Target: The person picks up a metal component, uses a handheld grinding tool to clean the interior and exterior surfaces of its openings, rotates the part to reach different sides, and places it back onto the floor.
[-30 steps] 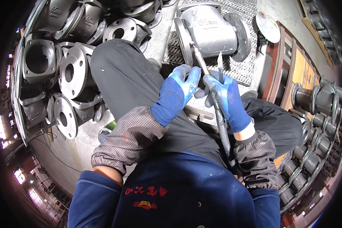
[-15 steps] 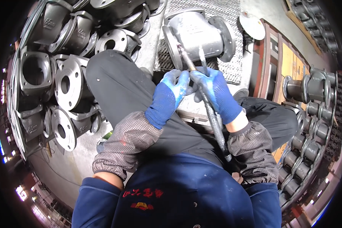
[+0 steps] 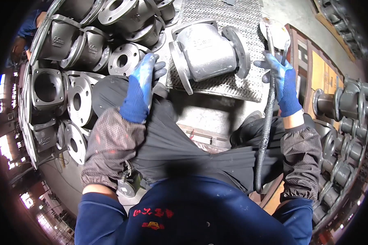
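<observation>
My right hand [image 3: 281, 77], in a blue coated glove, holds a long dark ribbed rod [image 3: 266, 122] near its upper part. A shorter slim tool [image 3: 286, 51] sticks up from the same hand beside it. Both tips reach over a white round dish-like thing [image 3: 277, 34]; whether they touch it I cannot tell. My left hand [image 3: 142, 83] is gloved alike and holds nothing, fingers apart, over my left knee beside the piled castings. Between my hands and farther off, a grey flanged metal casting [image 3: 212, 51] lies on its side on a textured mat-like surface [image 3: 247, 87].
Grey flanged castings [image 3: 81, 100] are stacked high on the left. More castings [image 3: 347, 98] stand in rows on the right, past a reddish-brown frame [image 3: 304, 77] with cardboard. A co-worker's blue sleeve [image 3: 28, 26] shows at the far upper left.
My hands have parted from the middle. The right has carried the rod and slim tool rightward to the white dish; the left has moved left and opened. The casting looks turned slightly.
</observation>
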Available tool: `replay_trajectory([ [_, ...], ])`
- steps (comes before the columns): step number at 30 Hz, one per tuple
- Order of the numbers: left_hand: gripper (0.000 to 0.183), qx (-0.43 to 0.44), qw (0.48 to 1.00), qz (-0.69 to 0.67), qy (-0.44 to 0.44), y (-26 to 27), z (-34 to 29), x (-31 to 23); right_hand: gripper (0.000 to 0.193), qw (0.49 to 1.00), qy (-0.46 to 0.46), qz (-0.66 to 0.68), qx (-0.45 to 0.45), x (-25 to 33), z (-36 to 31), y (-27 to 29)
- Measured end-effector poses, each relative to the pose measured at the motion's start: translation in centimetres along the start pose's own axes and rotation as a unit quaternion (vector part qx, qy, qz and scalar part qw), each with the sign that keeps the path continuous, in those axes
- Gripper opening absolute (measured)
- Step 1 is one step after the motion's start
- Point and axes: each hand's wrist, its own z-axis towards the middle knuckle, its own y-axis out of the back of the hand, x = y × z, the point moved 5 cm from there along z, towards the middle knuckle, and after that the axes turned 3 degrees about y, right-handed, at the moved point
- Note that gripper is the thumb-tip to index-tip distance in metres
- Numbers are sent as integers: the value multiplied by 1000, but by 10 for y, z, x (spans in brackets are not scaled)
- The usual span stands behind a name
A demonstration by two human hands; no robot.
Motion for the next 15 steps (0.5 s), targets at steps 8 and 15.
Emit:
replay_trajectory([
  [8, 47, 107, 984, -139, -12, -40, 31, 51, 36, 999, -34, 20, 21, -62, 30, -32],
  [15, 40, 62, 989, -130, 17, -67, 24, 23, 30, 999, -39, -8, 16, -65, 53, -26],
])
